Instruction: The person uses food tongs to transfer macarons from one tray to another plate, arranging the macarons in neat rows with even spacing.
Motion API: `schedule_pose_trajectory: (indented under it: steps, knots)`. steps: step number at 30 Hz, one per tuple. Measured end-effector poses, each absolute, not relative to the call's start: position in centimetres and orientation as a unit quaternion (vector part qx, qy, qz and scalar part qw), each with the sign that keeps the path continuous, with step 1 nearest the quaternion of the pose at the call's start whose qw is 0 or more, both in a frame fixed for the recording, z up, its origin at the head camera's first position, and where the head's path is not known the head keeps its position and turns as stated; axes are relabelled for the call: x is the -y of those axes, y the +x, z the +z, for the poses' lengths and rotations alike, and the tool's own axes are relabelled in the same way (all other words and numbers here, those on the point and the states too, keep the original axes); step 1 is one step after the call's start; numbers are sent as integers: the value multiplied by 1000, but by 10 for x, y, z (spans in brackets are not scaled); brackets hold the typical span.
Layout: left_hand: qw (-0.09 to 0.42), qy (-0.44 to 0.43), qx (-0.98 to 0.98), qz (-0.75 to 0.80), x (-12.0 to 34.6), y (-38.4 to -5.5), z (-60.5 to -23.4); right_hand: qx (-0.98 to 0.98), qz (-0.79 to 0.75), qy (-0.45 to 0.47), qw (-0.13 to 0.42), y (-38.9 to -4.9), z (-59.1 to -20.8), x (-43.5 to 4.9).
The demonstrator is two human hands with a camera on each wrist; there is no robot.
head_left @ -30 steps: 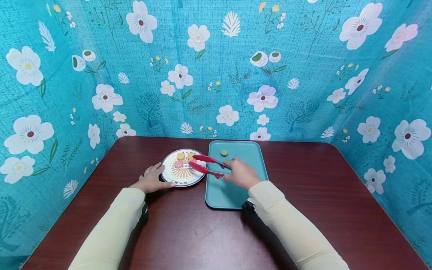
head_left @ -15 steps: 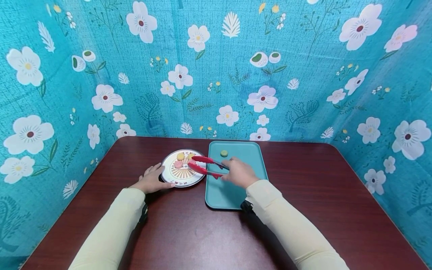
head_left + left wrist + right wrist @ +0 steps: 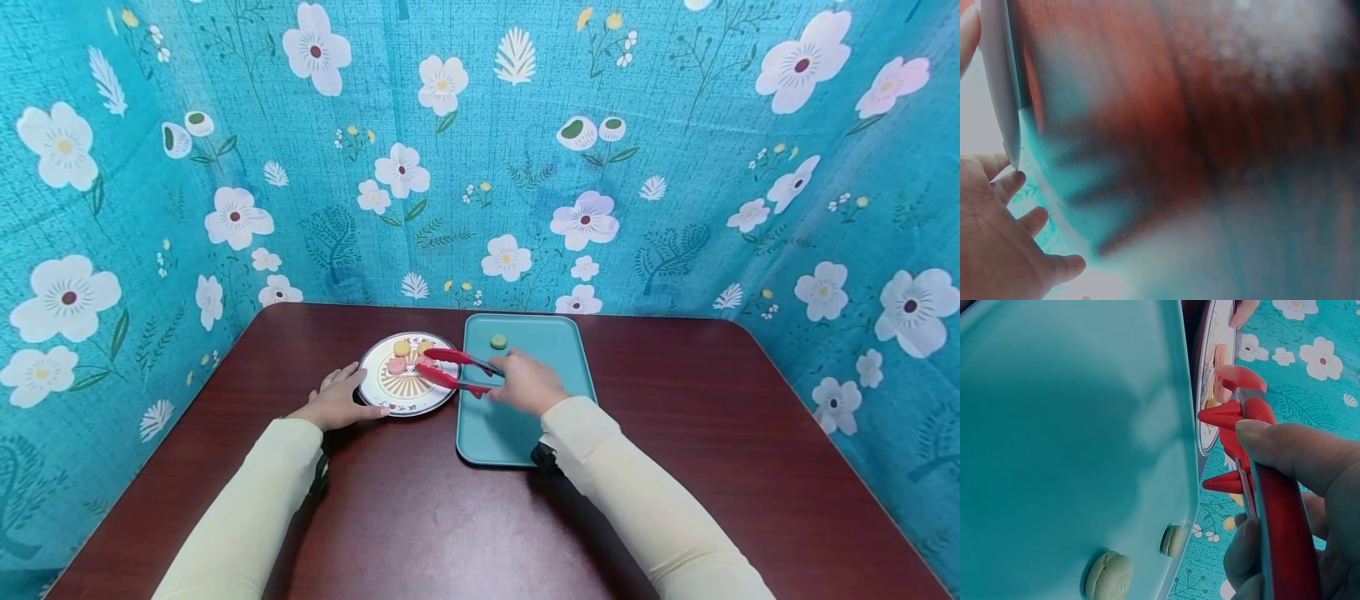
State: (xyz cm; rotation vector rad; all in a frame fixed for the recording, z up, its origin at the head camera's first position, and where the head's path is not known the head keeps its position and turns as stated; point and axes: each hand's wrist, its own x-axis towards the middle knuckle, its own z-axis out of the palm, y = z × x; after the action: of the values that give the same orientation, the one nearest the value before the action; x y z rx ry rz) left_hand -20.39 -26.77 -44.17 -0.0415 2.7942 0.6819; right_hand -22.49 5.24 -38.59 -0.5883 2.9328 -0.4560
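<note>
Well, my right hand [image 3: 531,382] is curled round the red tongs [image 3: 444,378], thumb on one arm, maybe so a small squeeze can bring the tips together. The tips stand a bit apart, one each side of a pink cookie [image 3: 1222,393] on the white plate [image 3: 420,403]; I can't tell if they pinch it. My left hand [image 3: 335,402] is spread and touches the plate's edge, I guess so it won't slide. The pink cookie looks soft pink and partly hidden. Two green cookies [image 3: 1110,575] sit on the tray [image 3: 495,433] just beside.
</note>
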Motion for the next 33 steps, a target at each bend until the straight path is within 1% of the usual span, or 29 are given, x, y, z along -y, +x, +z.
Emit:
schedule_pose_trajectory:
  steps: [33]
  knots:
    - [131, -9, -962, 239, 266, -200, -438, -969, -144, -190, 73, -229, -385, -43]
